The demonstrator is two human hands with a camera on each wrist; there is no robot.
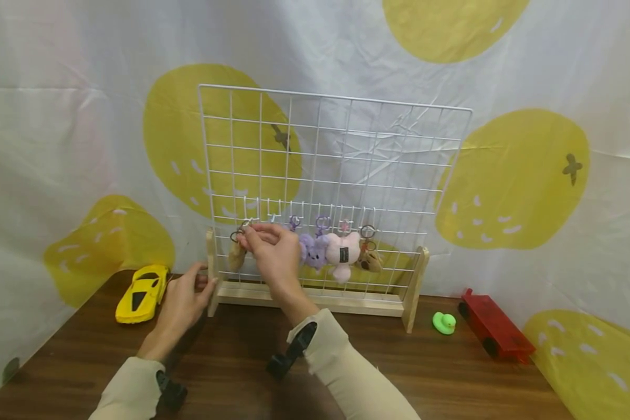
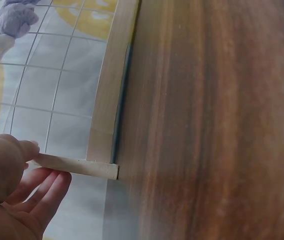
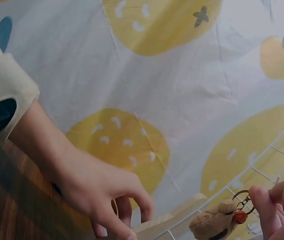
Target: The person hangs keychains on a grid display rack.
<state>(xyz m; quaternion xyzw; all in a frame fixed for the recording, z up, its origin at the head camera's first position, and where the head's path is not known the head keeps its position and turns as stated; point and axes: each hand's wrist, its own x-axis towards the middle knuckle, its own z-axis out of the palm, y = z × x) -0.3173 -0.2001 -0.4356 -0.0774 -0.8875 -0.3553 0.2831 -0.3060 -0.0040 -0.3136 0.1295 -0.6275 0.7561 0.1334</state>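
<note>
My right hand [image 1: 277, 255] pinches the metal key ring [image 3: 241, 195] of a brown plush keychain [image 3: 213, 220] at the left side of a white wire grid rack [image 1: 315, 154]. The plush hangs below the fingertips, in front of the grid; whether its ring is on a hook cannot be made out. My left hand [image 1: 182, 300] holds the left wooden upright [image 2: 74, 165] of the stand between thumb and fingers. Along the hook row hang purple plush keychains [image 1: 316, 251], a pale pink one [image 1: 343, 249] and another brown one [image 1: 370, 261]. My right hand covers part of the row.
The rack stands on a dark wood table [image 1: 231, 373] against a lemon-print cloth [image 1: 346, 52]. A yellow toy car [image 1: 144, 293] sits left of the stand. Rightward are a green toy duck [image 1: 444, 322] and a red toy vehicle [image 1: 496, 326].
</note>
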